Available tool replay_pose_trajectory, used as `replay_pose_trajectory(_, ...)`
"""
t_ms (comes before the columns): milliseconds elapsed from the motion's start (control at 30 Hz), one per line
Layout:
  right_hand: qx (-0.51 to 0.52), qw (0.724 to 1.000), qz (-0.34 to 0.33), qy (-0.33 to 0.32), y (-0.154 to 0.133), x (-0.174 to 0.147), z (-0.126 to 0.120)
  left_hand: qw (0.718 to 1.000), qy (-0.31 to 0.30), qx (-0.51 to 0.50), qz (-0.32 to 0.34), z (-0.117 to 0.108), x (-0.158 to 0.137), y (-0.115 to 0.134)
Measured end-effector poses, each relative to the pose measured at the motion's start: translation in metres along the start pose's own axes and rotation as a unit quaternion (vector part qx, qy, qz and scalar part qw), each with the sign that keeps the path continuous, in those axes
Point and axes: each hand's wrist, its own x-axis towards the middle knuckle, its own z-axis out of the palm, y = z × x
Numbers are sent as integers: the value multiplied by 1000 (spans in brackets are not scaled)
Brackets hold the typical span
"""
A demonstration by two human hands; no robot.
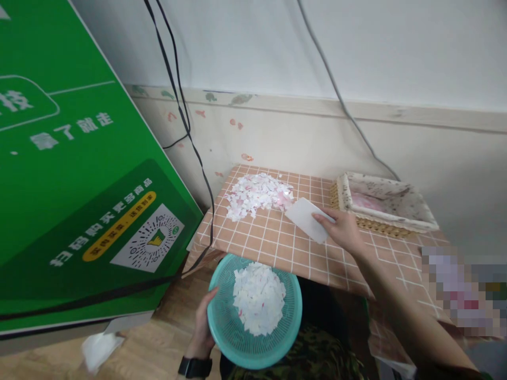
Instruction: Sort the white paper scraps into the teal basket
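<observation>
My left hand [204, 319] grips the left rim of a round green plastic colander [217, 338], held just below the table's front edge. Inside it lies a heap of white paper scraps [259, 298] with a few pink bits. Over the table, my right hand [338, 227] pinches a flat white scraper card [309, 219] between thumb and fingers. The card's far corner is close to a second pile of paper scraps [257, 194], white and pale pink, on the checked tablecloth [273, 237]. I cannot tell whether the card touches those scraps.
A cloth-lined wicker basket [396, 211] with something pink inside stands at the table's back right. On the left rises a large green cabinet [79, 158]; a black cable [202, 163] hangs before it. A white bag [101, 348] lies on the wooden floor.
</observation>
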Motion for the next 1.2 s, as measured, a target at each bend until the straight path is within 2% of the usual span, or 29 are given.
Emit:
replay_pose_trajectory(100, -53, 994, -93, 22, -26, -15, 18, 1000, -1, -5, 2, 0, -1, -3)
replay_pose_trajectory(167, -84, 983, -166, -8, -40, -31, 35, 1000, -1, -8, 1, -1, 0, -5)
replay_pose_trajectory(267, -59, 966, -249, -38, -50, -53, 56, 1000, 10, -15, 2, -4, 4, -11)
replay_pose_trajectory(333, -25, 963, -266, -18, -49, -62, 64, 1000, 19, -17, 8, -7, 8, -16)
replay_pose_trajectory(433, 10, 971, -238, 1, -44, -66, 66, 999, 28, -16, 28, -11, 13, -22)
replay_pose_trajectory(633, 14, 985, -167, -44, -30, -58, 49, 997, 38, 12, 61, -7, 15, -30)
replay_pose_trajectory(767, -21, 995, -100, -13, -13, -43, 35, 997, 26, 9, 71, -4, 12, -37)
replay_pose_trajectory(900, -16, 997, -72, 4, -7, -17, 26, 998, 3, 6, 70, -5, 11, -43)
replay_pose_trajectory(1000, 5, 996, -83, -30, -22, 7, 30, 997, -12, 8, 71, -8, 13, -45)
replay_pose_trajectory(1200, 60, 981, -171, -67, -56, 48, 62, 997, -11, 18, 72, -22, 16, -44)
